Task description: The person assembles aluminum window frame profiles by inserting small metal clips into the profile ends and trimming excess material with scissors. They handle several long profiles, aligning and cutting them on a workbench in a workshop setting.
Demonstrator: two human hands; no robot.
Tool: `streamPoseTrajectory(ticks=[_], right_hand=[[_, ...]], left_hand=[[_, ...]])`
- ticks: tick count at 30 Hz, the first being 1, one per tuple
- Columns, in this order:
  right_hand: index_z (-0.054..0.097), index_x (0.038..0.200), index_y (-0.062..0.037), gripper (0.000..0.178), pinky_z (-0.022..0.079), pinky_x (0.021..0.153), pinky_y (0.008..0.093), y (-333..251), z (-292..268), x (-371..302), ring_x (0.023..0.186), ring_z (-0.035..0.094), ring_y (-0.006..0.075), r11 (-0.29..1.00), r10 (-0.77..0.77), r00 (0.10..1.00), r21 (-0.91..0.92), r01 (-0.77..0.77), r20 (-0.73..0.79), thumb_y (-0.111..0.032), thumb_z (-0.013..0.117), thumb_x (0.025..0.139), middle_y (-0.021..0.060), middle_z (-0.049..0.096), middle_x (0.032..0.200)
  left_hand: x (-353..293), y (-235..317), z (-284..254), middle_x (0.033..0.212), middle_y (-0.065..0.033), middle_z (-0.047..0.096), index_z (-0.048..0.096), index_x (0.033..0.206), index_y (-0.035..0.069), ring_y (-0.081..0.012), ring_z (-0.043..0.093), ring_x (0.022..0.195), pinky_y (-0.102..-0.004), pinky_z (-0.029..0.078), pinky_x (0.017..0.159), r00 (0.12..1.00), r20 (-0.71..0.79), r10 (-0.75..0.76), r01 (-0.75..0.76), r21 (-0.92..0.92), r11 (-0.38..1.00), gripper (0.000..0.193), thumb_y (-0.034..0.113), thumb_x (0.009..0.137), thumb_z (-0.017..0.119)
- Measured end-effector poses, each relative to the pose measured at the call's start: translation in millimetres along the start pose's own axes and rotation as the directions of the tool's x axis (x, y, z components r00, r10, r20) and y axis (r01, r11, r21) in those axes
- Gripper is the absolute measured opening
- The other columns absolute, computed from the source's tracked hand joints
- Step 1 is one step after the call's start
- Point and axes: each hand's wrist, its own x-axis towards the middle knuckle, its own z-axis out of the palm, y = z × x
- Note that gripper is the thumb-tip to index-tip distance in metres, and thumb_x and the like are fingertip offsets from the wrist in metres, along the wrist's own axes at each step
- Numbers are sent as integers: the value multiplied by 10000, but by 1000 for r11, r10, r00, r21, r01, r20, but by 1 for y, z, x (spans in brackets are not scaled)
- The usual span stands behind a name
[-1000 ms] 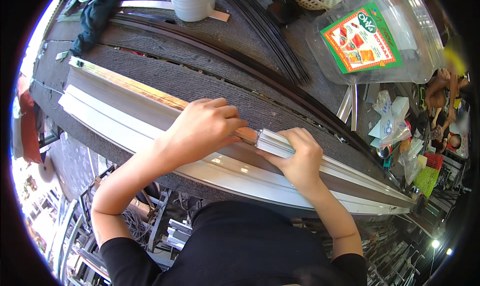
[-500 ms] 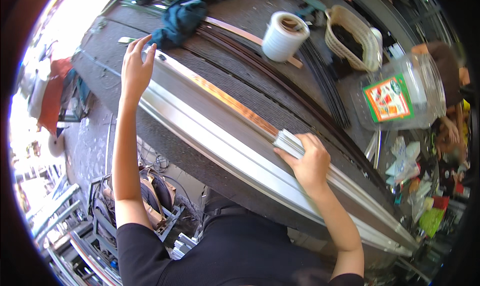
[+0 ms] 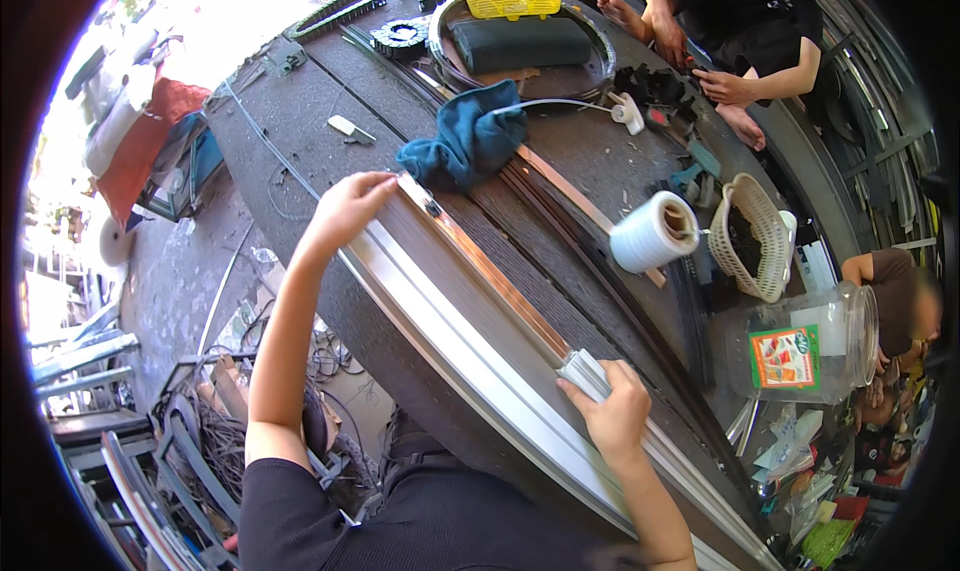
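A long silver aluminium profile (image 3: 455,341) lies slantwise along the near edge of the workbench. My left hand (image 3: 350,211) is closed on its far end, with fingers bent over the end and thumb side toward the profile. My right hand (image 3: 612,411) grips a short ridged silver profile piece (image 3: 585,371) at the profile's far-side edge. Between the hands, a copper-coloured strip (image 3: 505,291) runs along that edge, with a small dark fitting (image 3: 432,208) near its far end. A crumpled blue cloth (image 3: 465,136) lies just beyond my left hand.
Dark brown strips (image 3: 585,241) run along the bench beside a white film roll (image 3: 640,239), a cream basket (image 3: 735,246) and a clear plastic jar (image 3: 840,346). A white-handled blade (image 3: 348,128) lies far left. Another person (image 3: 750,31) sits at the far right.
The view has shifted, showing more of the bench's far end and the seated person. My left hand's fingers have drawn together at the profile's end. My right hand keeps its grip.
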Motion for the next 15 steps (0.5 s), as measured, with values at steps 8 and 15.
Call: streamPoseTrajectory(ticks=[8,15], right_hand=[[726,890,-19,394,538,678,403,-104,78,95,759,686,325,1000,-7,997,-11,6,-76,-278,940,683,128,695,844],[759,914,-24,421,565,705,389,-123,82,113,775,701,297,996,67,997,-48,-69,-28,-258,966,632,119,723,861]], left_hand=[[7,-6,-6,1061,-98,669,697,1240,34,-141,611,985,-305,493,885,984,-7,180,-170,-374,912,300,218,1011,632],[10,-18,-3,1403,-211,593,591,1406,-12,-360,551,1327,-427,398,1136,957,100,273,-179,-535,825,466,107,956,617]])
